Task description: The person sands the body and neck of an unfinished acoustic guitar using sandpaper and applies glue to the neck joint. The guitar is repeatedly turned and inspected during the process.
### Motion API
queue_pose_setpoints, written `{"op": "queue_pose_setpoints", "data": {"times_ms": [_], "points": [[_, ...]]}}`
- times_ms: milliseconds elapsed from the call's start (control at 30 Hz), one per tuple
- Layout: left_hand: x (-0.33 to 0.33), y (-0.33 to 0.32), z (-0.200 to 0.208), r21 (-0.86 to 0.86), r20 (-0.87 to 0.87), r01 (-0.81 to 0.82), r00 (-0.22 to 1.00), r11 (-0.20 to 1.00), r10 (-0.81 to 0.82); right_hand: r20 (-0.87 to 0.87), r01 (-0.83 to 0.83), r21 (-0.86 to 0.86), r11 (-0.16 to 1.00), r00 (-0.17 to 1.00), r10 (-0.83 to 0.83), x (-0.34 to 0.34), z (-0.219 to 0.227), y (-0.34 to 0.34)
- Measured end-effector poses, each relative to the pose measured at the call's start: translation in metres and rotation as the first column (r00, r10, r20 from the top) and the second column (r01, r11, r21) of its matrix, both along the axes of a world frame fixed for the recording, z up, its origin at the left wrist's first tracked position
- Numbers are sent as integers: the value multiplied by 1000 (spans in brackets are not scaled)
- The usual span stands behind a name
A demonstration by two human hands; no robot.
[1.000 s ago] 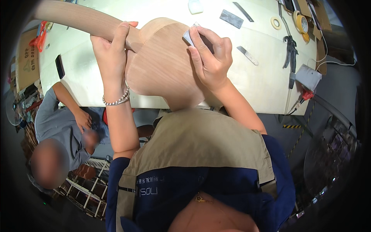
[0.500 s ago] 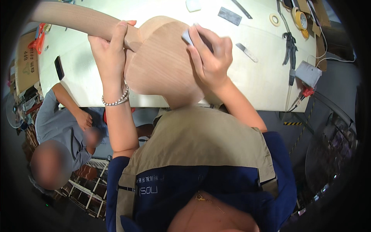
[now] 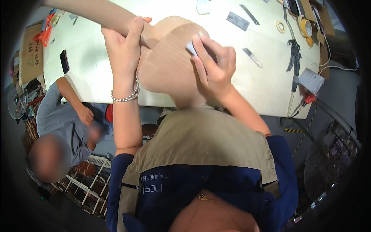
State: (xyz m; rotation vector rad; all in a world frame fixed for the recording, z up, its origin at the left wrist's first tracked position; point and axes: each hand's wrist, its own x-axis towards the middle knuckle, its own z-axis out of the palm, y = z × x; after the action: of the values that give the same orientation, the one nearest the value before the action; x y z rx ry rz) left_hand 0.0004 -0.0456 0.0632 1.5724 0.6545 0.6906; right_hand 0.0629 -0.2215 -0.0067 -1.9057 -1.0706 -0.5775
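Note:
An unfinished, bare wooden guitar [image 3: 170,63] is in front of me, its lower edge close against my apron. Its long neck [image 3: 96,14] runs off to the upper left. My left hand [image 3: 125,50] is closed around the neck where it meets the body, thumb on top. My right hand [image 3: 218,65] pinches a small pale grey sanding pad [image 3: 190,48] and presses it flat on the broad wooden face. The palm side of the right hand is hidden.
On the white table [image 3: 89,50] lie a phone [image 3: 64,62], a grey rectangular block [image 3: 237,21], a short blade [image 3: 252,57], a tape roll [image 3: 281,26] and a black clamp [image 3: 293,56]. A white power box [image 3: 311,81] sits at the right edge. Another person [image 3: 65,120] sits at left.
The view has shifted, so the table things appear farther right. The sanding pad has slid over the wood toward me and slightly left. My left hand keeps its hold on the neck.

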Motion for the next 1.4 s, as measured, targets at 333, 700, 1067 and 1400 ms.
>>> {"op": "queue_pose_setpoints", "data": {"times_ms": [333,700,1067,1400], "points": [[0,4,2,44,-28,49,998,998,-47,56,-28,0,1000,998,28,-2,13,12],[1,3,-1,95,19,27,999,995,-29,12,-117,7,993,993,116,-17,10,-4],[-3,-8,2,88,29,14,999,996,-17,69,-78,-8,997,995,79,-25,5,-4],[-8,-6,1,12,29,26,999,1000,-26,69,-50,-1,999,996,50,-21,22,14]]}}
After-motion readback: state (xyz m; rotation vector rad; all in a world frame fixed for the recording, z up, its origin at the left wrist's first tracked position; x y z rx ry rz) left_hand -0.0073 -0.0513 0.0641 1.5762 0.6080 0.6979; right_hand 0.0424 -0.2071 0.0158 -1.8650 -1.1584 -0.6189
